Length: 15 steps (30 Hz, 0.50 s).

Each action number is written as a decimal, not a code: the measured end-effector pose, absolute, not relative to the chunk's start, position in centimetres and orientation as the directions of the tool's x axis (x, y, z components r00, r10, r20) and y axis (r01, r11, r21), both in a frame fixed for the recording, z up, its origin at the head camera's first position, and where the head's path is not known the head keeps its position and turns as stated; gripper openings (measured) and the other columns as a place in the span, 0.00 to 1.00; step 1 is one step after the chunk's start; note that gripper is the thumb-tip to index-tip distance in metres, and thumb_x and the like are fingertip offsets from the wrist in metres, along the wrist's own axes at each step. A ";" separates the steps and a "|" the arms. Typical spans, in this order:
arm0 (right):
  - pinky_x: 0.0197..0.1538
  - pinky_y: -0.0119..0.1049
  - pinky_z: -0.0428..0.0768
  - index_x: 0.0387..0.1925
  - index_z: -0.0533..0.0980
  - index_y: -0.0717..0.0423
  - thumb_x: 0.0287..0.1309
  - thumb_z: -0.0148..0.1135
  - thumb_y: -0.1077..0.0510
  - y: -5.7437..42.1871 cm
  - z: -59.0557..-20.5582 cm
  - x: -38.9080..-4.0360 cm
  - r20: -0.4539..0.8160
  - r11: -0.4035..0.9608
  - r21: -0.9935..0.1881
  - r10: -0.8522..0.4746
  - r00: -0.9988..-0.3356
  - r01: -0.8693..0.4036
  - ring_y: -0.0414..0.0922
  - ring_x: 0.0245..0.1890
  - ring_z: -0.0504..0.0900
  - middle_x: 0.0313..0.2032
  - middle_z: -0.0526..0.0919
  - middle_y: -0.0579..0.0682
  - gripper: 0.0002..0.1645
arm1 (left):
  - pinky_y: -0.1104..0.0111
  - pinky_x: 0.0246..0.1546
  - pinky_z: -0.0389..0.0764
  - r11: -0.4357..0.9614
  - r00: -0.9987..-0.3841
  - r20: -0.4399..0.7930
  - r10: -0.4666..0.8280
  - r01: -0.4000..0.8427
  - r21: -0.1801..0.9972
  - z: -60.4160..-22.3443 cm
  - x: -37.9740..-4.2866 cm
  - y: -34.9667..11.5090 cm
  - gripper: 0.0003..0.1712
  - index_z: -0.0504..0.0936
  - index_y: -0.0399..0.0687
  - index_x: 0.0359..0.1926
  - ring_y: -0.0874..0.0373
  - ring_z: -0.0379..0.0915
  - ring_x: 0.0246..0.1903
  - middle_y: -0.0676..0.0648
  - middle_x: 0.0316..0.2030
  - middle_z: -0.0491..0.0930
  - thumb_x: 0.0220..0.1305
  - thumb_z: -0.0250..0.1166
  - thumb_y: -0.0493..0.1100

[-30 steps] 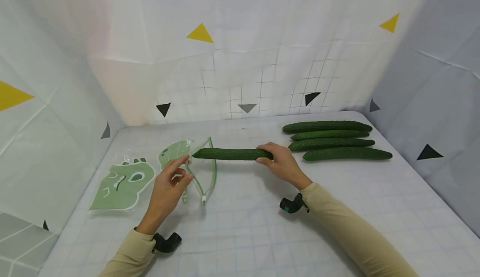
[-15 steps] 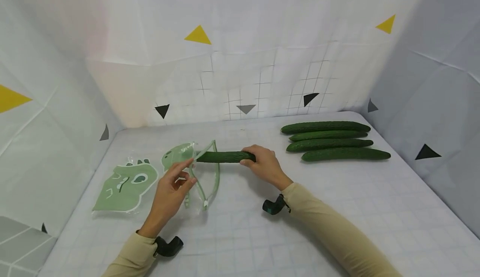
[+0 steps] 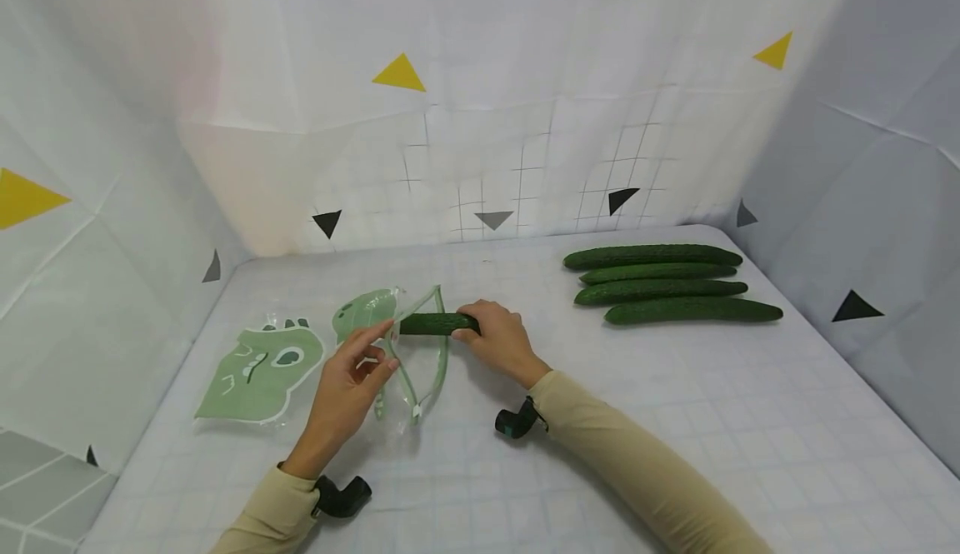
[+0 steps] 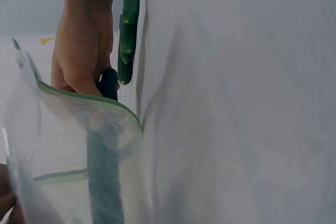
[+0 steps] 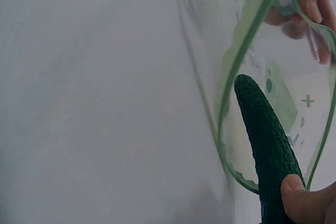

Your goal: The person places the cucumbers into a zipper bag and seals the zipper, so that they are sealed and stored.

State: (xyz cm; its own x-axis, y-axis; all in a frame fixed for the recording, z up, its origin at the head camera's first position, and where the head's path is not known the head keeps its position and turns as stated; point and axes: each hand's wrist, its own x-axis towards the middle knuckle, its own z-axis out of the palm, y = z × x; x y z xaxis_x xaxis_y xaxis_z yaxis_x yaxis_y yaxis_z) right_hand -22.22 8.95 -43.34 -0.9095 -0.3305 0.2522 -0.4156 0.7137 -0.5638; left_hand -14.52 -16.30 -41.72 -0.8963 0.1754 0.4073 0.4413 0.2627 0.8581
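Observation:
My right hand (image 3: pixel 501 339) grips the near end of a dark green cucumber (image 3: pixel 429 324), thumb along its side in the right wrist view. The cucumber's far part lies inside a clear zip bag (image 3: pixel 366 311) with a green dinosaur print, and shows through the film in the left wrist view. Green zip strips (image 5: pixel 227 108) ring the bag's wide mouth around the cucumber. My left hand (image 3: pixel 347 391) pinches the bag's rim on the side nearer me; its fingers (image 5: pixel 310 3) show at the upper right of the right wrist view.
Several cucumbers (image 3: pixel 660 291) lie side by side at the back right of the white table (image 3: pixel 600 454). Left of my left hand, another clear bag (image 3: pixel 255 375) with a green dinosaur face lies flat. White cloth walls (image 3: pixel 480 154) stand behind and at both sides.
My right hand has moved left, pushing the cucumber from the bag's mouth deep into the bag. The left hand stays at the rim, shifting only slightly in view.

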 end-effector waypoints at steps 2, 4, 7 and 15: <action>0.48 0.55 0.77 0.52 0.85 0.52 0.66 0.72 0.50 8.8 -43.6 -22.4 0.223 0.711 -0.567 -0.353 -0.909 -0.416 0.50 0.46 0.81 0.46 0.86 0.50 0.17 | 0.74 0.43 0.76 0.260 -0.900 0.402 0.170 0.435 0.862 -41.8 -14.5 -16.4 0.29 0.76 0.42 0.71 0.52 0.76 0.41 0.44 0.56 0.78 0.70 0.69 0.32; 0.53 0.55 0.76 0.54 0.84 0.55 0.65 0.73 0.51 8.9 -43.8 -22.6 0.192 0.699 -0.573 -0.393 -0.899 -0.428 0.52 0.51 0.80 0.49 0.85 0.51 0.19 | 0.74 0.43 0.75 0.259 -0.900 0.403 0.167 0.434 0.863 -41.9 -14.5 -16.4 0.29 0.76 0.42 0.70 0.52 0.76 0.41 0.44 0.55 0.79 0.70 0.69 0.32; 0.57 0.52 0.76 0.55 0.84 0.58 0.64 0.75 0.53 9.5 -43.7 -22.8 0.173 0.696 -0.546 -0.451 -0.876 -0.466 0.54 0.53 0.78 0.52 0.84 0.53 0.22 | 0.74 0.40 0.74 0.253 -0.898 0.409 0.163 0.439 0.862 -42.2 -14.6 -16.5 0.29 0.77 0.42 0.70 0.52 0.76 0.40 0.44 0.55 0.79 0.70 0.69 0.32; 0.51 0.48 0.80 0.56 0.85 0.56 0.62 0.76 0.50 12.0 -42.6 -23.1 0.099 0.781 -0.384 -0.495 -0.863 -0.492 0.50 0.51 0.80 0.49 0.84 0.49 0.24 | 0.73 0.38 0.74 0.248 -0.890 0.427 0.162 0.456 0.855 -42.2 -14.9 -16.5 0.30 0.77 0.43 0.71 0.52 0.76 0.40 0.45 0.55 0.79 0.69 0.70 0.32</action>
State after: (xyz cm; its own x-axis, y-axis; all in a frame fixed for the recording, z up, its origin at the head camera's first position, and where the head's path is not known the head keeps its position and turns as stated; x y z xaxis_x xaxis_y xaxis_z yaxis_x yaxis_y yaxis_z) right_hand -23.06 12.02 -42.56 -0.8633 -0.4950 0.0987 -0.4919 0.7812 -0.3845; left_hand -14.87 -16.49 -42.20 -0.8895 0.1620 0.4272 0.4557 0.2477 0.8550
